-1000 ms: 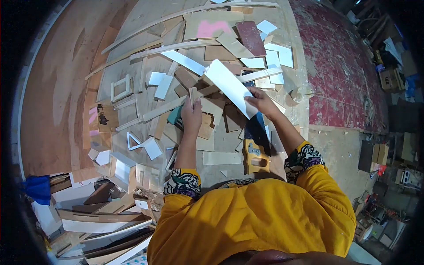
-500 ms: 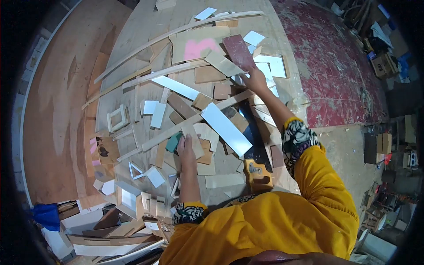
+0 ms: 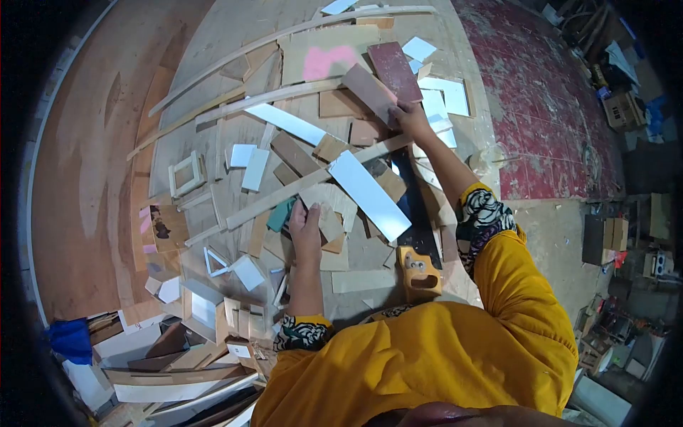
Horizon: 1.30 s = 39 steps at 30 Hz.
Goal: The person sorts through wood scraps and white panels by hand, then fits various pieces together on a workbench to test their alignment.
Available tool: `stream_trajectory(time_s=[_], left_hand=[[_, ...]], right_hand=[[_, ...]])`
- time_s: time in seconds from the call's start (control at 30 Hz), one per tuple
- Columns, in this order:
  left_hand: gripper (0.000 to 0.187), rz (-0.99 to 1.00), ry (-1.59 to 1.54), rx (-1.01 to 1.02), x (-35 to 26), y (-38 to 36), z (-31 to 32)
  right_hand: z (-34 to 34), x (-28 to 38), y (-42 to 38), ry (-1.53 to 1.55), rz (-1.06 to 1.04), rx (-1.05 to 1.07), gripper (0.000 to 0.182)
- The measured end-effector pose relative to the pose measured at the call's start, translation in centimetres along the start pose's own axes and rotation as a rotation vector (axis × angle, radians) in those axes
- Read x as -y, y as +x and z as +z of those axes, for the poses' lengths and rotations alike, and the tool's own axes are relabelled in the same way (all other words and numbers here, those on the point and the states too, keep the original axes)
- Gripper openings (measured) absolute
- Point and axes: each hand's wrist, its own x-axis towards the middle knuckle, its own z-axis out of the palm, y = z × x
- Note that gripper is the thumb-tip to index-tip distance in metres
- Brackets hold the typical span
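Note:
My right hand point(image 3: 415, 122) pinches the near end of a tan, flat wooden piece point(image 3: 369, 90), which slants up and to the left. Partly beneath it lies a dark red board point(image 3: 395, 70). Down at the lower middle of the pile, my left hand point(image 3: 305, 228) has thumb and fingers apart. A small pale wood offcut point(image 3: 329, 223) lies beside its thumb, and a green block point(image 3: 280, 215) touches the finger side. Between the hands, a long white-faced strip point(image 3: 368, 196) rests across a long wooden strip point(image 3: 284, 196).
A handsaw with a yellow handle point(image 3: 420, 274) lies close to my body, its dark blade pointing away. Long thin strips point(image 3: 284, 39) cross the far side of the table. More scrap wood point(image 3: 171, 384) is heaped at lower left. A red tiled floor point(image 3: 533, 107) lies to the right.
The wooden piece in my right hand has turned and shows a browner face. My left hand's thumb has spread from its fingers, and the offcut there now sits right of it.

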Motion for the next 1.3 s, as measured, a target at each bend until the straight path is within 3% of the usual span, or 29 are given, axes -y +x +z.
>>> stream_trajectory(time_s=[0.1,0.13,0.23,0.37,0.5,0.57,0.63,0.7,0.77,0.8,0.87,0.9,0.97,1.03,1.1,1.17,1.23,1.3], left_hand=[[0.031,-0.048,-0.057,0.001,0.1,-0.6,0.1],[0.035,-0.067,-0.020,0.024,0.4,-0.7,-0.1],[0.036,-0.048,-0.067,0.018,1.0,-1.7,0.1],[0.042,-0.087,-0.012,0.106,1.3,-3.9,-0.4],[0.044,-0.139,0.087,0.069,1.3,-7.0,0.0],[0.045,-0.172,0.115,0.089,1.4,-8.2,-0.1],[0.045,-0.178,0.119,0.083,1.7,-8.7,0.0],[0.046,-0.184,0.123,0.079,2.4,-8.7,0.0],[0.050,-0.134,0.186,0.102,3.9,-8.1,-0.2],[0.050,-0.134,0.187,0.100,4.6,-7.8,-0.3],[0.054,0.010,0.563,0.183,5.6,-7.1,-0.5],[0.054,0.008,0.564,0.182,4.8,-7.3,-0.1],[0.063,-0.063,0.851,0.200,2.2,-8.1,1.2],[0.067,-0.059,0.818,0.206,1.9,-8.5,1.6],[0.071,-0.056,0.783,0.212,1.6,-8.9,1.9],[0.076,-0.032,0.766,0.180,1.4,-9.2,2.0],[0.078,-0.051,0.775,0.189,1.4,-9.3,1.9],[0.079,-0.068,0.784,0.195,1.4,-9.2,1.9]], right_hand=[[-0.9,0.1,-3.4,0.774,0.286,0.203,0.022],[-1.4,-0.3,-4.1,0.762,0.273,0.342,0.020],[-2.3,-0.2,-7.0,0.822,0.288,0.479,0.019],[-4.2,0.7,-10.8,0.635,0.267,0.562,0.022],[-4.9,-1.8,-11.6,0.439,0.249,0.586,0.030],[-5.8,-1.8,-11.3,0.370,0.203,0.638,0.026],[-6.2,-1.1,-10.1,0.124,-0.026,0.793,0.025],[-6.5,1.0,-9.3,0.141,0.045,0.868,0.027],[-6.4,4.2,-8.9,-0.038,-0.134,0.963,0.030],[-5.5,4.6,-8.1,-0.053,-0.193,0.963,0.025],[-3.1,4.6,-6.6,0.050,-0.245,0.916,0.026],[-2.0,4.4,-6.2,0.152,-0.294,0.867,0.028],[-0.1,4.2,-6.0,0.284,-0.262,0.793,0.035],[1.0,3.8,-6.2,0.414,-0.227,0.714,0.042],[1.8,3.2,-7.2,0.321,-0.199,0.394,0.058],[1.3,2.9,-8.8,0.379,-0.194,0.309,0.059],[-0.3,3.9,-11.0,-0.060,-0.148,0.077,0.054],[-0.7,4.8,-13.8,-0.106,-0.058,0.152,0.055]])
